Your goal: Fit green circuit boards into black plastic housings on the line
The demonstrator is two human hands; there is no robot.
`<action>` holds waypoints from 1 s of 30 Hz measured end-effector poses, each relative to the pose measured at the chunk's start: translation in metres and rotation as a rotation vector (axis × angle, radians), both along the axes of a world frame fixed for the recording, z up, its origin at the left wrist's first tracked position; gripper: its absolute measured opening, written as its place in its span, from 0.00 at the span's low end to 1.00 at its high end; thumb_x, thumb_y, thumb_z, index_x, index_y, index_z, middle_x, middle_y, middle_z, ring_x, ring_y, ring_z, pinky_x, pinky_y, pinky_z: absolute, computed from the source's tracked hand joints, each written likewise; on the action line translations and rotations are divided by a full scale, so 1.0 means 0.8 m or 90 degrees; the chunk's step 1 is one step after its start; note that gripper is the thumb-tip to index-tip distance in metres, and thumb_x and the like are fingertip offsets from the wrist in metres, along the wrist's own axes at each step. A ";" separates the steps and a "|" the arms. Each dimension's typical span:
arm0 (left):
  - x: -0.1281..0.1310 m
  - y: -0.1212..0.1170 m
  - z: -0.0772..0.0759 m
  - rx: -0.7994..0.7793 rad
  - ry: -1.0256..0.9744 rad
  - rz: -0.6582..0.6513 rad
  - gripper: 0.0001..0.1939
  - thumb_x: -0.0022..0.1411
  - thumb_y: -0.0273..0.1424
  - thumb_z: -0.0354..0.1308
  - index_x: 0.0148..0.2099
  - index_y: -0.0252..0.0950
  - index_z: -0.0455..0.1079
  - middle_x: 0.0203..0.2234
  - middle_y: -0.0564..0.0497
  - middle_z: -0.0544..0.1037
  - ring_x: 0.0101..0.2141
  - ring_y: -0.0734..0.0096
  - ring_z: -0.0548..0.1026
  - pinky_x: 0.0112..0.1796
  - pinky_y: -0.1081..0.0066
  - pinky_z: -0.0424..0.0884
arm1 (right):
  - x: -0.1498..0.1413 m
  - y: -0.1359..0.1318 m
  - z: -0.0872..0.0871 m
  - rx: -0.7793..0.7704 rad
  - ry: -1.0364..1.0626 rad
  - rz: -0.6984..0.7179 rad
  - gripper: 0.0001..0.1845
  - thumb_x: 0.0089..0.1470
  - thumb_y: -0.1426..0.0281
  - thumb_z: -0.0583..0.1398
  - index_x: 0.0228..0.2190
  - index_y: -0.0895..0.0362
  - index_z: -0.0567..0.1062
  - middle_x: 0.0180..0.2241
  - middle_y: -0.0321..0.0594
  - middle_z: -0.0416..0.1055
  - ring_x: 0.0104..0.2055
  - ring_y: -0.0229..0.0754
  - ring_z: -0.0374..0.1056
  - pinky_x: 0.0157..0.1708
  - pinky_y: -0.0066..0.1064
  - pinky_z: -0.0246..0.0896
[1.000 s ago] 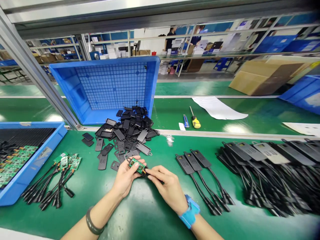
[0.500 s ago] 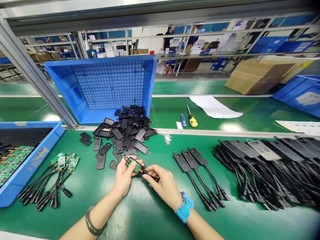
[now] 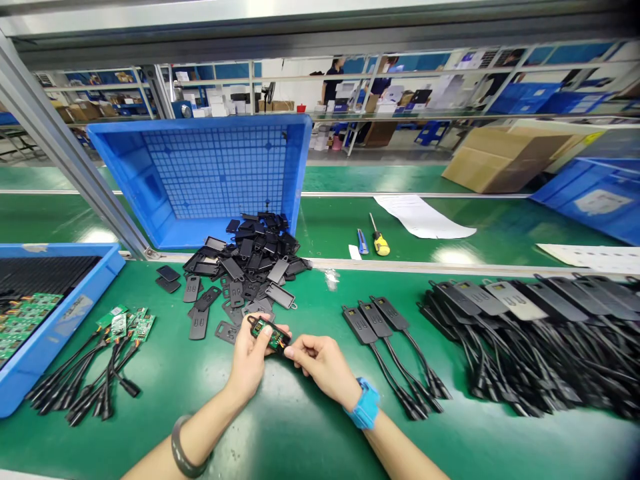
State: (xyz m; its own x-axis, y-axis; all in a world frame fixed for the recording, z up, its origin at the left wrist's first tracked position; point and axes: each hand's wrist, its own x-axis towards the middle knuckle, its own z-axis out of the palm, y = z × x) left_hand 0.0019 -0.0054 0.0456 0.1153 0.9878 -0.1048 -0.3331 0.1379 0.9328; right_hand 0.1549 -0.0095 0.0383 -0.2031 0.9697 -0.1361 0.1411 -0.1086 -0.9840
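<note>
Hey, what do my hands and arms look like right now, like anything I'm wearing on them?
Both forearms are bare, with no sleeves in view. Your left hand has no glove, and a dark, rounded band circles that forearm. Your right hand is ungloved too, with a wide, bright blue wrap at the wrist.

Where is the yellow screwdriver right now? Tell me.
In the head view, the yellow screwdriver lies right of centre on the green bench, just right of the blue cutter and left of the curled white sheet.
</note>
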 end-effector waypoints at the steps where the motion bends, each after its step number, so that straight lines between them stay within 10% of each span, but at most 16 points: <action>1: 0.000 -0.001 0.001 0.007 0.011 0.001 0.17 0.62 0.39 0.56 0.48 0.37 0.56 0.39 0.41 0.76 0.42 0.55 0.75 0.40 0.60 0.72 | 0.000 0.001 0.000 -0.003 -0.006 0.000 0.20 0.48 0.57 0.61 0.18 0.60 0.69 0.15 0.34 0.63 0.17 0.32 0.55 0.18 0.23 0.49; 14: 0.003 0.008 0.007 -0.005 0.084 -0.004 0.18 0.58 0.41 0.59 0.44 0.34 0.62 0.30 0.46 0.76 0.30 0.67 0.74 0.34 0.71 0.71 | -0.002 -0.001 0.003 0.232 -0.186 0.001 0.18 0.54 0.62 0.60 0.17 0.58 0.69 0.17 0.33 0.63 0.20 0.33 0.56 0.21 0.25 0.49; 21: -0.002 0.007 -0.008 0.071 0.371 -0.150 0.05 0.59 0.31 0.52 0.31 0.36 0.64 0.23 0.53 0.75 0.19 0.74 0.68 0.22 0.76 0.60 | 0.007 0.000 -0.003 0.468 -0.297 -0.043 0.13 0.62 0.69 0.52 0.39 0.55 0.75 0.32 0.42 0.70 0.34 0.39 0.66 0.36 0.29 0.61; 30: 0.002 0.003 -0.002 0.131 0.534 -0.174 0.05 0.58 0.27 0.49 0.30 0.38 0.62 0.22 0.57 0.76 0.21 0.72 0.69 0.24 0.75 0.58 | 0.009 0.005 -0.007 0.586 -0.351 -0.033 0.09 0.61 0.72 0.55 0.35 0.57 0.76 0.30 0.40 0.72 0.33 0.38 0.67 0.34 0.29 0.60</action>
State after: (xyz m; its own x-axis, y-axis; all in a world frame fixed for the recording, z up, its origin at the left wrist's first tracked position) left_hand 0.0032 -0.0028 0.0439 0.3143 0.9455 -0.0847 0.4870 -0.0840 0.8694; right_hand 0.1620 -0.0057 0.0330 -0.2920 0.7523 0.5905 0.6075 0.6228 -0.4930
